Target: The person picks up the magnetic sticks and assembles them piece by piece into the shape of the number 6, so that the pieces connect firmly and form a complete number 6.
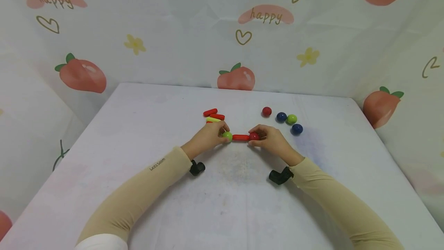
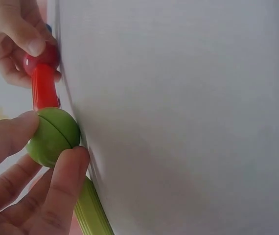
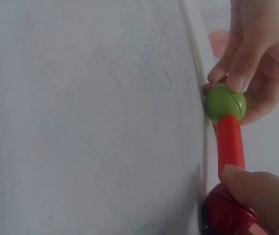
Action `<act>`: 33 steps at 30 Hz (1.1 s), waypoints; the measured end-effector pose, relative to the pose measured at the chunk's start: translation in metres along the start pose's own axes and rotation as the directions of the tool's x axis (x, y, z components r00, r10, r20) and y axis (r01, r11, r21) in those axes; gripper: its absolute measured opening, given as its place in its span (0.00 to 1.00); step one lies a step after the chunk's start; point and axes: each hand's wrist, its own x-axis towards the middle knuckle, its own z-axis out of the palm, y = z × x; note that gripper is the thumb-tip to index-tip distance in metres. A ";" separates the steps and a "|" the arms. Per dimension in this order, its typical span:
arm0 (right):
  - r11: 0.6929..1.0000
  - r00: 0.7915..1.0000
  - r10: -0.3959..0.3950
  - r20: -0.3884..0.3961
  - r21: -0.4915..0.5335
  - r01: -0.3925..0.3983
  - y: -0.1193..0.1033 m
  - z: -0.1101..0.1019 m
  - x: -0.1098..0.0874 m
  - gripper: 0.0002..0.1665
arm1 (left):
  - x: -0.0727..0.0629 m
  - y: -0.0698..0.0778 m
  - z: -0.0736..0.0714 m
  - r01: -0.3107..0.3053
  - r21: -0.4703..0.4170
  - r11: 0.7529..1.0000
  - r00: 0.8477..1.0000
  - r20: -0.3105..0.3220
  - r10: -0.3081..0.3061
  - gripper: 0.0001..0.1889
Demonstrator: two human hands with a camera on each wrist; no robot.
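Observation:
A red ridged rod [image 1: 241, 137] lies level between a green ball [image 1: 227, 135] and a dark red ball [image 1: 254, 136], touching both ends. My left hand [image 1: 211, 136] pinches the green ball between thumb and fingers; the left wrist view shows the seam round this ball [image 2: 55, 136]. At the other end my right hand [image 1: 272, 140] grips the dark red ball, its thumb lying near the joint with the rod [image 3: 231, 144] in the right wrist view. Part of the dark red ball is hidden by the right fingers.
Behind the left hand lie red rods [image 1: 217, 117] and a yellow-green rod [image 1: 212, 119]. A red ball [image 1: 266, 111], two blue balls [image 1: 296, 129] and a green ball [image 1: 292, 119] sit at the back right of the white table [image 1: 222, 203]. A printed cloth hangs behind.

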 end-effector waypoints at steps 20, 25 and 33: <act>1.000 1.000 0.006 -0.001 -0.006 -0.006 -0.001 0.001 -0.001 0.21 | -0.001 0.003 -0.004 0.000 0.042 0.999 1.000 0.011 0.000 0.18; 1.000 1.000 0.013 -0.001 -0.012 -0.013 -0.001 0.000 -0.001 0.21 | -0.002 0.002 -0.006 -0.004 0.022 1.000 1.000 0.011 0.004 0.18; 1.000 1.000 0.014 -0.002 -0.016 -0.014 -0.001 0.000 0.000 0.21 | -0.005 0.002 -0.016 0.016 -0.018 1.000 1.000 0.015 -0.016 0.19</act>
